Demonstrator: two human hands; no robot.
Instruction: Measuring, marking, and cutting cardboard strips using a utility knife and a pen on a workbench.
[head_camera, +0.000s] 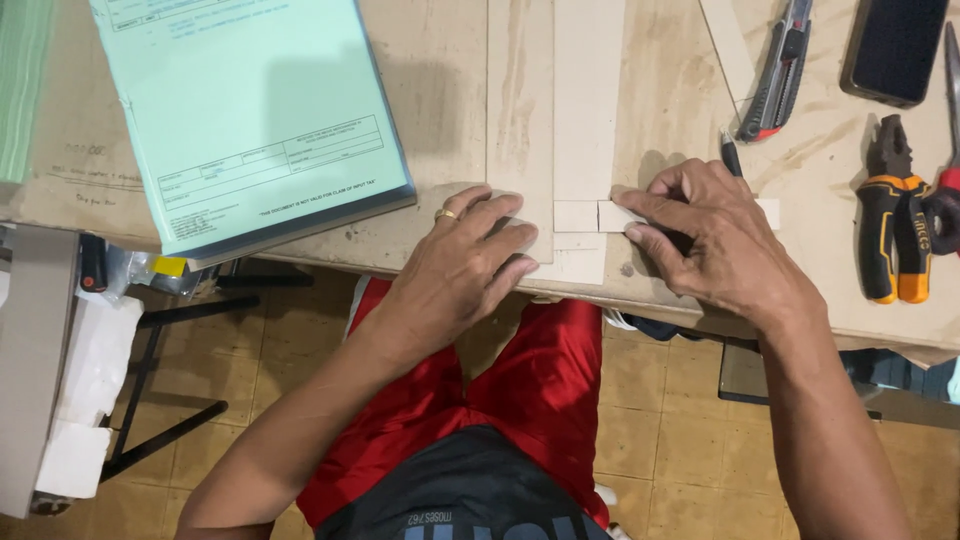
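Now the left hand (468, 255) lies flat, fingers spread, on a pale wooden strip (520, 130) at the table's (440, 60) near edge; the right hand (700, 235) pinches a small wooden block (618, 216) just beside it

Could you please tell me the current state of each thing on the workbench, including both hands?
Left hand: flat, pressing down on the long strip.
Right hand: fingertips pinching the small strip.
Long strip: lying flat, running to the table's near edge.
Small strip: flat, laid crosswise.
Utility knife: lying untouched.
Pliers: lying with jaws closed.
Green booklet: closed.
Phone: screen dark.
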